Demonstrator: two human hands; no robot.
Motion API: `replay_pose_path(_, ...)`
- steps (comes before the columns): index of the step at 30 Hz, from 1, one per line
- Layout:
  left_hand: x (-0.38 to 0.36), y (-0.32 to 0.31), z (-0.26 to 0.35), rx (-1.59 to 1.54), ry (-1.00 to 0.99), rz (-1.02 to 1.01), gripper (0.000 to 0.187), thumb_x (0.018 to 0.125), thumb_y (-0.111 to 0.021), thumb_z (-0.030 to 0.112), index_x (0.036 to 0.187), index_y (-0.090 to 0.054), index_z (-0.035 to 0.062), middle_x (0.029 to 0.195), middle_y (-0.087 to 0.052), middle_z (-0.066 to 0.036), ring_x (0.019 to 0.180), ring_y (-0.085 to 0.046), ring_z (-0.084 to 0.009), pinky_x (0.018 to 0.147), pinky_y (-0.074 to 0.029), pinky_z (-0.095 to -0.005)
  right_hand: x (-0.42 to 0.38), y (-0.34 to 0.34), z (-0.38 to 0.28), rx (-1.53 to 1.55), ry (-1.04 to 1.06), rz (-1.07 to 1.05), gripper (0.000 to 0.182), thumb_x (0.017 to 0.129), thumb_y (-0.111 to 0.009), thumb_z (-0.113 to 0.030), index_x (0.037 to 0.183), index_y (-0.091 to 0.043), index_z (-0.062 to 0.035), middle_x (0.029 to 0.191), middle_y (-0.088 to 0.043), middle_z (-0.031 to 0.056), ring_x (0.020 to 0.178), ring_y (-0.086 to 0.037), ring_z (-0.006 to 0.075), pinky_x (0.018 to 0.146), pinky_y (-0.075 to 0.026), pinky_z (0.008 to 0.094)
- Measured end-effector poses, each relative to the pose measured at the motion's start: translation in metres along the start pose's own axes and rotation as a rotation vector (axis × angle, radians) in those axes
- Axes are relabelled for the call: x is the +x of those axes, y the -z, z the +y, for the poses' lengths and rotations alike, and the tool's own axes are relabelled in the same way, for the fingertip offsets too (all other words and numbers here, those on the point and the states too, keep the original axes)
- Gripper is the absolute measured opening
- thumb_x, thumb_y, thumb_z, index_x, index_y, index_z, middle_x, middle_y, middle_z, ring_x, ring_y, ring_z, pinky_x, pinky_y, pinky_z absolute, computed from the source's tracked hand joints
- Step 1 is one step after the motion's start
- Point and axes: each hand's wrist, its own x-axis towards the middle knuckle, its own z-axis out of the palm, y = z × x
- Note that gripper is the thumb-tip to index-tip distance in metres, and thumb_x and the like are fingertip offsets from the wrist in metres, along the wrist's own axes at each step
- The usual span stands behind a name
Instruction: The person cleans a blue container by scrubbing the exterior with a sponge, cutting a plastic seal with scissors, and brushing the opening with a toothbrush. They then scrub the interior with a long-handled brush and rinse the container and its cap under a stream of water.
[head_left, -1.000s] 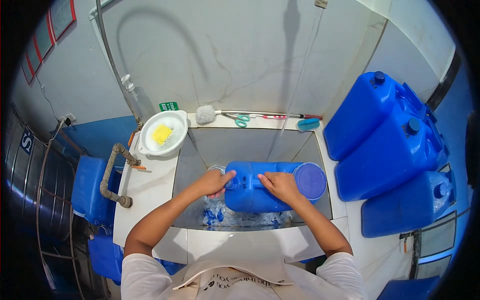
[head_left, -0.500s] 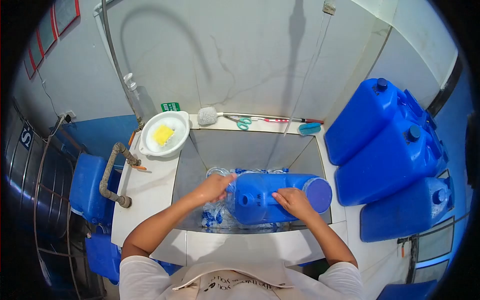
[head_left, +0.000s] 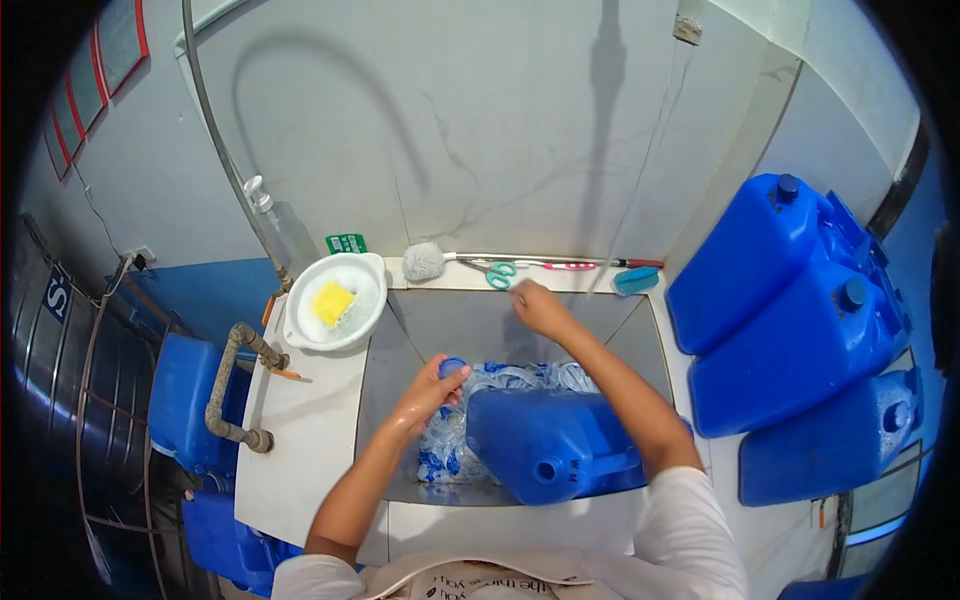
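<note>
My left hand (head_left: 428,396) holds a small round blue cap (head_left: 453,367) in its fingertips, over the left part of the sink (head_left: 440,315). Below my right forearm, a blue jug (head_left: 530,425) lies tilted in the sink, its uncapped mouth toward me. Clear plastic pieces with blue parts (head_left: 438,462) lie under and beside it. My right hand (head_left: 541,308) is at the sink's back edge, just beside the teal-handled scissors (head_left: 501,276). Its fingers are curled together; whatever they hold, if anything, is hidden.
A white basin (head_left: 372,325) with a yellow sponge (head_left: 332,302) and suds stands back left, near a pump bottle (head_left: 262,200). Along the back ledge lie a fluffy brush (head_left: 424,262) and a teal brush (head_left: 636,281). Large blue jugs (head_left: 745,265) stand right; a pipe (head_left: 215,390) rises left.
My right hand has left the jug and moved up to the back ledge. The jug has turned and sits lower, its mouth nearer me. The blue cap now shows in my left hand.
</note>
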Motion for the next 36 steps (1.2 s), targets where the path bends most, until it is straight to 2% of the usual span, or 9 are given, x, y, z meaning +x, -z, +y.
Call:
replay_pose_path(2,0.001,-0.008,0.004,-0.033,-0.018,0.033,0.029,0.084,-0.064,0.022,0.099,-0.048,0.0041,0.078,-0.054,-0.002,0.069,-0.052,-0.0084,0.061,-0.045,-0.0211,0.045,-0.04,0.023,-0.061,-0.253,-0.012,0.018,0.079,-0.054,-0.012,0.09,-0.059,0.0019,0.106,-0.053,0.0207,0.084,-0.059,0.0374,0.075,-0.047,0.0481)
replay_pose_path(8,0.003,0.004,-0.001,-0.149,-0.092,0.025,0.021,0.082,-0.065,0.011,0.097,-0.051,0.0054,0.086,-0.058,-0.003,0.077,-0.056,-0.0103,0.07,-0.047,-0.0245,0.069,-0.07,0.034,-0.188,-0.383,-0.059,0.014,0.076,-0.055,-0.008,0.085,-0.057,0.0021,0.114,-0.047,0.0258,0.084,-0.059,0.0414,0.074,-0.048,0.0487)
replay_pose_path(12,0.009,0.003,-0.003,-0.105,-0.145,0.057,0.021,0.08,-0.067,0.009,0.095,-0.052,0.0063,0.086,-0.059,-0.002,0.078,-0.055,-0.0092,0.074,-0.045,-0.0234,0.042,-0.032,0.027,-0.196,-0.318,-0.161,0.018,0.076,-0.059,-0.012,0.082,-0.055,0.004,0.086,-0.06,0.0233,0.077,-0.063,0.037,0.068,-0.052,0.0441)
replay_pose_path(16,0.009,-0.012,0.003,-0.038,-0.175,0.094,0.02,0.079,-0.068,0.01,0.091,-0.053,0.0074,0.081,-0.056,0.0,0.074,-0.051,-0.0071,0.072,-0.041,-0.0209,-0.011,0.032,0.038,0.427,-0.749,-0.319,0.02,0.081,-0.059,-0.018,0.081,-0.058,0.0016,0.07,-0.061,0.0093,0.059,-0.062,0.0141,0.052,-0.051,0.0243)
replay_pose_path(19,0.013,-0.024,0.001,0.075,-0.23,0.121,0.017,0.079,-0.068,0.012,0.087,-0.054,0.0073,0.076,-0.054,0.001,0.07,-0.048,-0.006,0.065,-0.039,-0.0202,-0.064,0.053,-0.003,0.8,-0.765,-0.347,0.021,0.084,-0.06,-0.022,0.084,-0.06,-0.0005,0.067,-0.06,0.0053,0.051,-0.056,0.01,0.046,-0.048,0.0226)
replay_pose_path(24,0.022,-0.03,-0.009,0.331,-0.38,0.196,0.02,0.076,-0.07,0.015,0.086,-0.057,0.0046,0.075,-0.054,-0.001,0.07,-0.049,-0.0093,0.063,-0.04,-0.0228,-0.095,0.101,-0.117,0.883,-0.729,-0.531,0.037,0.085,-0.06,-0.041,0.079,-0.059,-0.0042,0.066,-0.059,0.0047,0.043,-0.049,0.0071,0.035,-0.036,0.0185)
replay_pose_path(26,0.024,-0.028,-0.015,0.464,-0.631,0.327,0.024,0.072,-0.073,0.015,0.088,-0.06,0.0035,0.079,-0.053,-0.005,0.074,-0.05,-0.014,0.068,-0.042,-0.0267,-0.111,0.098,-0.135,1.261,-0.788,-0.558,0.05,0.084,-0.054,-0.055,0.077,-0.059,-0.0049,0.062,-0.058,0.0073,0.04,-0.048,0.0062,0.033,-0.033,0.0176)
replay_pose_path(29,0.012,-0.023,-0.001,0.432,-0.63,0.268,0.025,0.07,-0.074,0.016,0.089,-0.062,0.0043,0.084,-0.053,-0.007,0.08,-0.05,-0.0172,0.074,-0.042,-0.0295,-0.125,0.085,-0.139,1.62,-0.755,-0.575,0.056,0.085,-0.047,-0.058,0.074,-0.058,-0.0041,0.061,-0.057,0.0084,0.034,-0.043,0.0059,0.029,-0.03,0.0156)
replay_pose_path(36,-0.007,-0.016,0.019,0.472,-0.68,0.222,0.02,0.069,-0.074,0.012,0.083,-0.063,0.0041,0.084,-0.054,-0.005,0.083,-0.049,-0.017,0.077,-0.041,-0.0291,-0.133,0.086,-0.148,1.914,-0.76,-0.579,0.059,0.087,-0.044,-0.057,0.073,-0.058,-0.0016,0.06,-0.056,0.0114,0.031,-0.041,0.0043,0.028,-0.03,0.0132)
